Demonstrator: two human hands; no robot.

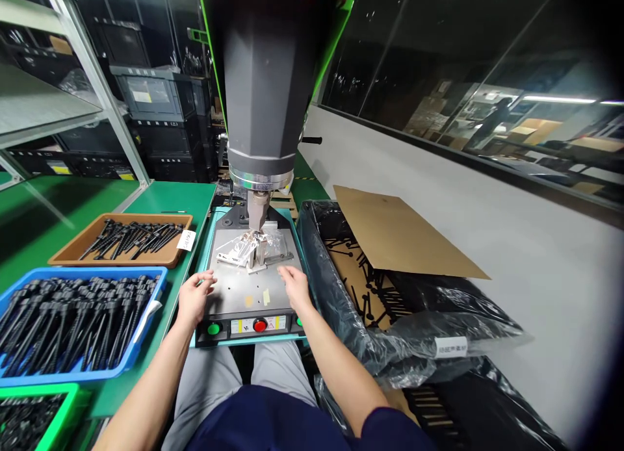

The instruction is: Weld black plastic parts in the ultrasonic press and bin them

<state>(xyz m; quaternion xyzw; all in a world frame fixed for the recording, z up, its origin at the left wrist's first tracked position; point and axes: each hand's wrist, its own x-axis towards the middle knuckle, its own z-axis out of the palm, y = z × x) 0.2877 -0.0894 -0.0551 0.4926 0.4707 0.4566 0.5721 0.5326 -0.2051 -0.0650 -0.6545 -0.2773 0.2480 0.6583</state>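
A press-like machine with a dark grey head stands in front of me. Its metal horn points down at a small fixture partly wrapped in clear plastic film. Left of the fixture, my left hand hovers over the edge of the metal base plate, fingers loosely bent and apart, nothing visible in them. My right hand is at the plate's right side, fingertips towards the fixture; its fingers are bent but not closed, and I see nothing held. On the front panel are a green button and a red button.
To the left, a brown tray and a blue tray hold black stick-shaped parts; a green bin sits nearer. On the right, a plastic-lined box contains similar parts under a cardboard sheet. Grey crates are stacked behind.
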